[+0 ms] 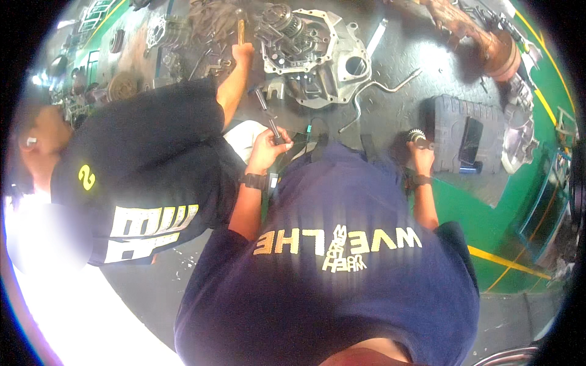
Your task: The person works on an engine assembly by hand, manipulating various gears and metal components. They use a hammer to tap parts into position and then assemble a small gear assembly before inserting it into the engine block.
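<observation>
Toothed gear (416, 135) located on the wearer's side of the open metal housing (345, 46), to its right, in the right hand (422, 155), whose fingers are curled about it; exact finger contact cannot be told. Left hand (267, 151), at the housing's near left, pinches a dark rod (277, 133) between thumb and fingers. Bent metal pipe (390, 89) lies at the housing's near right; ribbed black case (447, 131) sits farther right of the housing. Co-worker's hand (243, 53), left of the housing, grips a brass-coloured bar (241, 32).
</observation>
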`<move>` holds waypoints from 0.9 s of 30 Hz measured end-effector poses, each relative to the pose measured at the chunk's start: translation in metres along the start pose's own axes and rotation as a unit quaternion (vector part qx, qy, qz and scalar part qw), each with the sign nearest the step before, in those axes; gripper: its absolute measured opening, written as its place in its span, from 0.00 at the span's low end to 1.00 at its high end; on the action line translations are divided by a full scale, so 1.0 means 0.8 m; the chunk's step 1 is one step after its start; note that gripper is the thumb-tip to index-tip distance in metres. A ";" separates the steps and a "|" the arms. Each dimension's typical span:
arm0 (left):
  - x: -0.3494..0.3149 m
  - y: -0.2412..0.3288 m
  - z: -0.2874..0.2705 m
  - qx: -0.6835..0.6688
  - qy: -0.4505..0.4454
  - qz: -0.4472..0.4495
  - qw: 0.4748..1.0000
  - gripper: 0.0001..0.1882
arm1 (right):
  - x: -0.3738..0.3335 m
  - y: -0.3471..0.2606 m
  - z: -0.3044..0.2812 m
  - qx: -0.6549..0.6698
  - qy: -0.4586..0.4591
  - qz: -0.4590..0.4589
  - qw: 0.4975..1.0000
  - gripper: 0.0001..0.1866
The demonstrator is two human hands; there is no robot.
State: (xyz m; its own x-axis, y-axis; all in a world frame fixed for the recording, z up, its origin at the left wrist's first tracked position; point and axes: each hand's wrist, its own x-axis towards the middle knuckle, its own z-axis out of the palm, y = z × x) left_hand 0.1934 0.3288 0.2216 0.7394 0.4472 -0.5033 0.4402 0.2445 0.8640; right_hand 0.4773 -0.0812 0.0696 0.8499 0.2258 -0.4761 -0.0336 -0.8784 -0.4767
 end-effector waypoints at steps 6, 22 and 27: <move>0.010 -0.016 -0.015 0.007 0.034 -0.014 0.999 0.14 | -0.018 -0.043 0.004 0.059 0.176 0.029 0.982 0.53; -0.004 -0.010 -0.067 0.108 0.051 -0.031 0.992 0.08 | -0.029 -0.070 0.009 0.039 0.222 -0.040 0.973 0.23; 0.010 -0.001 -0.065 0.097 0.055 -0.031 0.993 0.05 | -0.056 -0.059 -0.009 0.021 0.123 -0.038 0.991 0.24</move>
State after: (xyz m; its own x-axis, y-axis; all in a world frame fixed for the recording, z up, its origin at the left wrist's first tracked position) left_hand 0.1727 0.3769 0.2180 0.6515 0.5309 -0.5419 0.5819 0.1087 0.8060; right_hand 0.4443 -0.0528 0.1187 0.9535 0.1759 -0.2448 0.0177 -0.8432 -0.5373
